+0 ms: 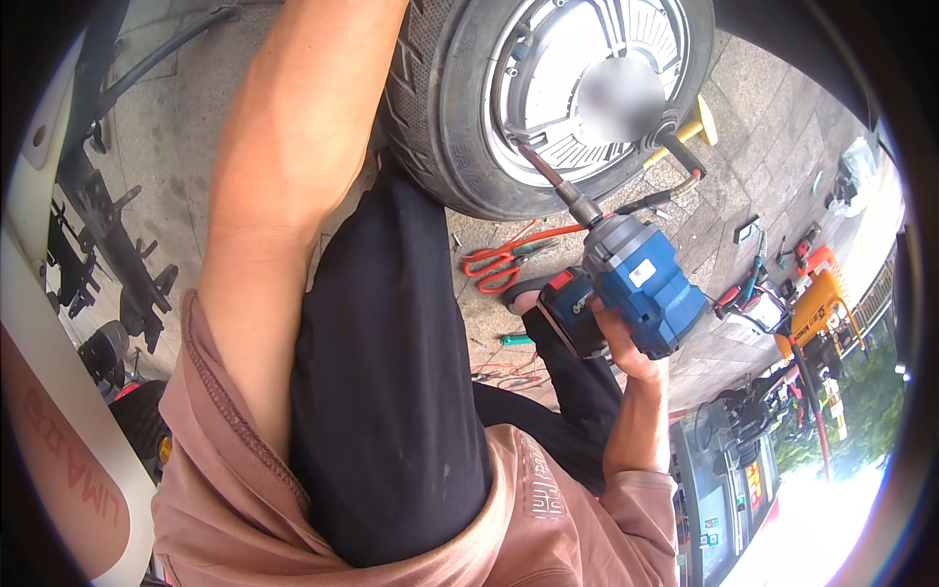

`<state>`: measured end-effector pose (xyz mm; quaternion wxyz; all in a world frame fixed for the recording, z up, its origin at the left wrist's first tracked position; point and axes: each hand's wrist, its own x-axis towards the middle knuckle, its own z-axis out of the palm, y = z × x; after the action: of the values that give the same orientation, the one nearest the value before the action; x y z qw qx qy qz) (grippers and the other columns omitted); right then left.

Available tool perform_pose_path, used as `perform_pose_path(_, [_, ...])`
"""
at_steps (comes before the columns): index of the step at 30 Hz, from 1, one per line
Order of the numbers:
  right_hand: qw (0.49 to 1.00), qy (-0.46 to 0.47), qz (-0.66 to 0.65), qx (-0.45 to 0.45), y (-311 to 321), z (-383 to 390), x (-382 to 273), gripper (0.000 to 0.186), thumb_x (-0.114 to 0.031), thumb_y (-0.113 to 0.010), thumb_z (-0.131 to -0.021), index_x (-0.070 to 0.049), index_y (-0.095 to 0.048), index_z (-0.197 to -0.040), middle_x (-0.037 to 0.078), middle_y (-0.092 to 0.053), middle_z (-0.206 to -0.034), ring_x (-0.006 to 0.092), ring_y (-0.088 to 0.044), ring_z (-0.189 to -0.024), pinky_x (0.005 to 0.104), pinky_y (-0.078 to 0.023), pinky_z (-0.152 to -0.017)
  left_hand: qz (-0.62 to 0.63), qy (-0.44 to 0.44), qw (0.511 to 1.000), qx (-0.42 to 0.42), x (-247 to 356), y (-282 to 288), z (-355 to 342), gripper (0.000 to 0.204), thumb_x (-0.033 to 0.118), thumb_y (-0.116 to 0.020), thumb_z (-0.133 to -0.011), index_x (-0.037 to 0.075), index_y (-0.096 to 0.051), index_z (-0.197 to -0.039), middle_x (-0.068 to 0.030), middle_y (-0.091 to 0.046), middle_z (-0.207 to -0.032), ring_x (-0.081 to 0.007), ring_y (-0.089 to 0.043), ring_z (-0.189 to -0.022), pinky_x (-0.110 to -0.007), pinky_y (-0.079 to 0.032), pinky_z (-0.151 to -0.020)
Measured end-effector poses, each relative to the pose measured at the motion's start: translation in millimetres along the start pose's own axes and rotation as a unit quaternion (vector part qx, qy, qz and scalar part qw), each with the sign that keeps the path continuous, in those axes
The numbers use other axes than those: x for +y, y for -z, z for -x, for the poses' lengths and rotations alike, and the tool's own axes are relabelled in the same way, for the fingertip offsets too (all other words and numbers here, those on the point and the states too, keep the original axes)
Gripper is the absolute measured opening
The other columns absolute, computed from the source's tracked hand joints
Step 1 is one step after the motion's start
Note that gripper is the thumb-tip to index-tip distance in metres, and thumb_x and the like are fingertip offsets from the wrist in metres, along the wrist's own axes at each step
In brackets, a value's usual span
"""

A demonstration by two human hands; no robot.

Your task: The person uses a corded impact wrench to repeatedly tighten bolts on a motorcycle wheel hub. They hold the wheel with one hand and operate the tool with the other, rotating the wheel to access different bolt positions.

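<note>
My right hand (631, 352) is wrapped round the grip of a blue and grey cordless impact wrench (646, 279), with a battery pack (575, 308) at its base. From its nose a long narrow bit (543, 164) reaches up and left to the rim of a hub-motor wheel (533, 127). The bit's tip meets the silver hub near its edge; whether it sits in a fastener I cannot make out. The wheel carries a black tyre (416, 108). My left forearm (293, 117) runs up beside the tyre and leaves the top edge, so my left hand is hidden.
Orange-handled scissors (494, 272) and red wires (509, 374) lie on the paving below the wheel. A black cable (650, 201) comes off the hub. Black frame parts (117, 230) and a pale body panel (34, 264) stand left. A yellow-orange machine (817, 308) is at far right.
</note>
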<state>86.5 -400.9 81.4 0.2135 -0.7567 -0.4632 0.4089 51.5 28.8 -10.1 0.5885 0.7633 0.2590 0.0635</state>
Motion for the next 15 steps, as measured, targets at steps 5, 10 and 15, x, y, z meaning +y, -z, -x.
perform_pose_path(5, [0.999,-0.030,-0.018,0.005,10,-14,-16,0.029,-0.005,-0.076,-0.078,-0.001,-0.071,-0.107,0.012,-0.073,-0.095,0.0252,-0.071,-0.082,0.0328,-0.055,-0.073,-0.033,0.005,0.999,0.027,1,0,3,0.065,0.041,-0.085,-0.076,-0.002,-0.068,-0.123,-0.0195,-0.073,-0.113,-0.0236,-0.069,-0.101,-0.034,-0.052,-0.093])
perform_pose_path(10, [0.994,-0.098,-0.044,0.007,19,-32,-31,0.053,-0.014,-0.079,-0.076,0.005,-0.064,-0.123,0.018,-0.072,-0.106,0.0275,-0.072,-0.091,0.0345,-0.055,-0.080,-0.021,-0.012,0.999,0.033,2,-1,9,0.064,0.041,-0.084,-0.076,-0.002,-0.069,-0.123,-0.0198,-0.073,-0.113,-0.0239,-0.070,-0.102,-0.034,-0.052,-0.093])
perform_pose_path(15, [0.999,-0.041,-0.023,-0.009,9,-21,-29,0.021,-0.007,-0.075,-0.080,-0.005,-0.072,-0.101,0.009,-0.072,-0.095,0.0254,-0.070,-0.082,0.0348,-0.055,-0.073,0.013,-0.005,1.000,0.003,8,4,19,0.061,0.040,-0.084,-0.077,-0.001,-0.070,-0.120,-0.0187,-0.074,-0.110,-0.0231,-0.070,-0.099,-0.034,-0.052,-0.092])
